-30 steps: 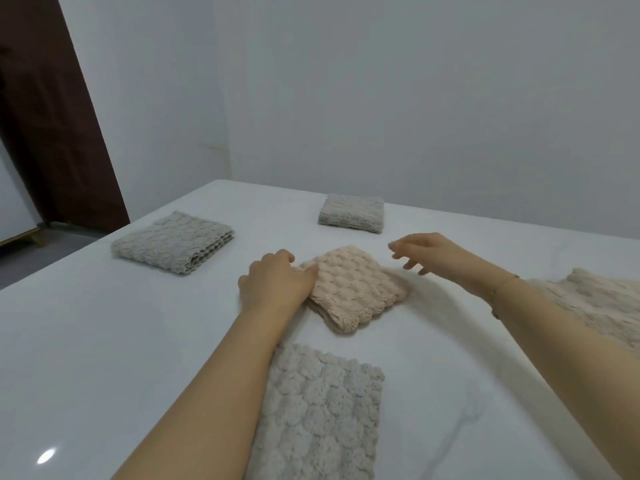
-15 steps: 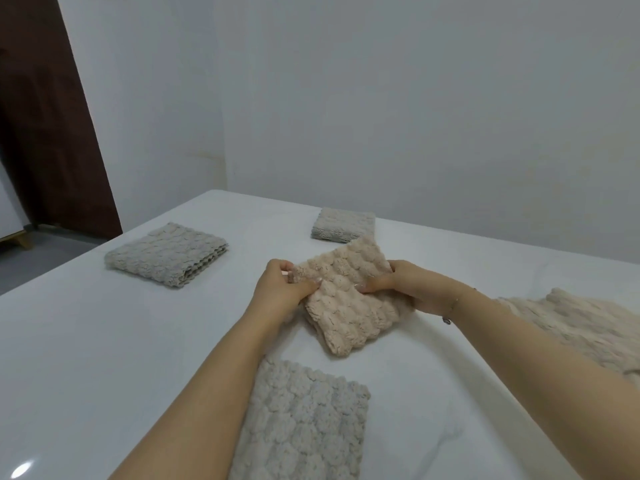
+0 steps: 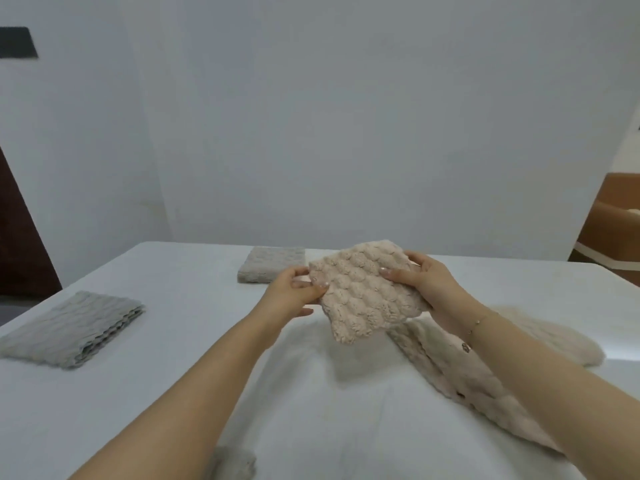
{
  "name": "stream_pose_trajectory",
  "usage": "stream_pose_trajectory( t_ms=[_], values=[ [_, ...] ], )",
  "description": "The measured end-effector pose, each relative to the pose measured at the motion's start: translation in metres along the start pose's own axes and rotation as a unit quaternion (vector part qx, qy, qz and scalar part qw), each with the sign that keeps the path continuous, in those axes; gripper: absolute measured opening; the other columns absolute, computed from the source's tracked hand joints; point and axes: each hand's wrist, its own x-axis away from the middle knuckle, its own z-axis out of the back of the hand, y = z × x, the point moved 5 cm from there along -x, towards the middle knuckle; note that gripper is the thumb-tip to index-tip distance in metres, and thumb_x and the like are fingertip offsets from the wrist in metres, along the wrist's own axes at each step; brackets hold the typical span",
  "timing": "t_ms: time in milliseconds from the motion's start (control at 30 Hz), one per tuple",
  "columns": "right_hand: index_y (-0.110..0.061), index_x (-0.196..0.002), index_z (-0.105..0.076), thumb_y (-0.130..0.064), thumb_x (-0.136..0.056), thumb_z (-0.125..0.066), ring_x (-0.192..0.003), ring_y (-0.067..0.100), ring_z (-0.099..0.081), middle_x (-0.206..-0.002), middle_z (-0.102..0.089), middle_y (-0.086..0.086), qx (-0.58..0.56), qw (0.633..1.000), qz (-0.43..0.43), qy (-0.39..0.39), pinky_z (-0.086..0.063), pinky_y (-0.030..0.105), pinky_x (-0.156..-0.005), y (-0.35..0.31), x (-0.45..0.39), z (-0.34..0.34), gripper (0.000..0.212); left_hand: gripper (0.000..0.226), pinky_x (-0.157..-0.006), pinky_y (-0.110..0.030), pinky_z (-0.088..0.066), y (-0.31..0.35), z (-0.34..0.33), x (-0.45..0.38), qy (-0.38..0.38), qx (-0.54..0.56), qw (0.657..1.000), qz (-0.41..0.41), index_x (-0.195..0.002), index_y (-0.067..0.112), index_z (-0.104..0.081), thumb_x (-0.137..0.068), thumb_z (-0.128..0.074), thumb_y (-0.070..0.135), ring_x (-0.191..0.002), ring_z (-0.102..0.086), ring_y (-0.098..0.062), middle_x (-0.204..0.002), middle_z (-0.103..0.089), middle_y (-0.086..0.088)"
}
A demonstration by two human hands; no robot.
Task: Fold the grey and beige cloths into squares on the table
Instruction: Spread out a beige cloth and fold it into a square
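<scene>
1. White table (image 3: pixel 173 393), pale blank walls behind; dark door at the far left.
2. Folded beige cloth (image 3: pixel 363 289), bumpy knit, roughly square, is held tilted above mid-table, one corner pointing down.
3. Left hand (image 3: pixel 294 292) pinches its left edge; right hand (image 3: pixel 426 285) grips the right side, thumb on top. Hands apart, cloth between them.
4. Folded grey cloth (image 3: pixel 74 327) lies by the left edge; a smaller grey square (image 3: pixel 270 268) sits near the far edge.
5. Unfolded beige cloths (image 3: pixel 485 375) lie on the right side, partly hidden under the right forearm. Another grey cloth (image 3: pixel 232 465) peeks in at the near edge.
6. No readable writing.
</scene>
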Motion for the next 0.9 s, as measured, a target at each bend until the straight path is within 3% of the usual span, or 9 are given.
stream_pose_trajectory(
  t_ms=[100, 167, 267, 367, 500, 667, 767, 900],
  values=[
    [-0.017, -0.115, -0.062, -0.012, -0.073, -0.079, -0.091, 0.026, -0.071, -0.103, -0.073, 0.008, -0.006, 0.999, 0.001, 0.034, -0.057, 0.042, -0.082, -0.001, -0.005, 0.045, 0.045, 0.044, -0.084, -0.025, -0.049, -0.014, -0.045, -0.017, -0.017, -0.047, 0.999, -0.007, -0.128, 0.016, -0.050, -0.088, -0.066, 0.025, -0.101, -0.061, -0.010, -0.113, -0.064, 0.001],
    [-0.016, -0.115, -0.062, -0.011, -0.075, -0.077, -0.088, 0.025, -0.071, -0.102, -0.073, 0.008, -0.019, 0.998, 0.003, 0.064, -0.059, 0.037, -0.076, -0.002, -0.010, 0.073, 0.043, 0.041, -0.094, -0.028, -0.045, -0.023, -0.071, -0.033, 0.002, -0.150, 0.988, -0.036, -0.127, 0.019, -0.052, -0.089, -0.063, 0.030, -0.113, -0.055, -0.012, -0.126, -0.058, 0.004],
    [-0.015, -0.117, -0.060, -0.013, -0.077, -0.076, -0.089, 0.024, -0.070, -0.107, -0.070, 0.009, -0.027, 0.994, 0.002, 0.105, -0.059, 0.034, -0.070, -0.002, -0.025, 0.109, 0.043, 0.040, -0.110, -0.041, -0.028, -0.039, -0.103, -0.053, 0.048, -0.402, 0.911, -0.083, -0.128, 0.027, -0.052, -0.091, -0.055, 0.041, -0.133, -0.037, -0.015, -0.141, -0.045, 0.008],
    [-0.014, -0.122, -0.058, -0.014, -0.080, -0.074, -0.090, 0.023, -0.070, -0.111, -0.068, 0.009, -0.030, 0.993, -0.009, 0.115, -0.059, 0.031, -0.067, 0.003, -0.045, 0.138, 0.045, 0.044, -0.118, -0.047, -0.007, -0.067, -0.126, -0.065, 0.039, -0.502, 0.859, -0.091, -0.140, 0.025, -0.039, -0.098, -0.035, 0.039, -0.144, -0.019, -0.018, -0.155, -0.027, 0.001],
    [-0.008, -0.123, -0.058, -0.011, -0.085, -0.065, -0.083, 0.020, -0.069, -0.103, -0.070, 0.007, -0.070, 0.989, -0.035, 0.123, -0.057, 0.027, -0.061, 0.010, -0.074, 0.170, 0.038, 0.051, -0.118, -0.046, 0.004, -0.079, -0.138, -0.082, 0.013, -0.554, 0.830, -0.066, -0.150, 0.024, -0.020, -0.101, -0.018, 0.037, -0.147, -0.003, -0.020, -0.160, -0.008, -0.004],
    [-0.005, -0.120, -0.058, -0.014, -0.090, -0.059, -0.072, 0.018, -0.071, -0.095, -0.072, 0.006, -0.139, 0.981, -0.069, 0.120, -0.057, 0.025, -0.055, 0.022, -0.117, 0.201, 0.032, 0.050, -0.119, -0.043, 0.002, -0.072, -0.143, -0.105, 0.008, -0.547, 0.833, -0.080, -0.150, 0.023, -0.021, -0.101, -0.018, 0.034, -0.148, -0.003, -0.019, -0.160, -0.008, -0.005],
    [-0.004, -0.125, -0.056, -0.016, -0.089, -0.061, -0.084, 0.019, -0.068, -0.109, -0.069, 0.008, -0.093, 0.981, -0.111, 0.130, -0.059, 0.025, -0.060, 0.042, -0.140, 0.215, 0.038, 0.049, -0.120, -0.041, 0.002, -0.072, -0.143, -0.111, 0.013, -0.541, 0.837, -0.084, -0.150, 0.024, -0.022, -0.102, -0.018, 0.034, -0.148, -0.002, -0.017, -0.160, -0.008, -0.003],
    [-0.001, -0.121, -0.056, -0.012, -0.089, -0.062, -0.084, 0.022, -0.064, -0.100, -0.067, 0.010, 0.003, 0.968, -0.199, 0.154, -0.055, 0.034, -0.079, 0.079, -0.157, 0.235, 0.035, 0.051, -0.120, -0.039, 0.003, -0.076, -0.142, -0.120, 0.020, -0.544, 0.836, -0.069, -0.151, 0.029, -0.015, -0.101, -0.015, 0.035, -0.147, 0.002, -0.013, -0.161, -0.003, 0.002]
  ],
)
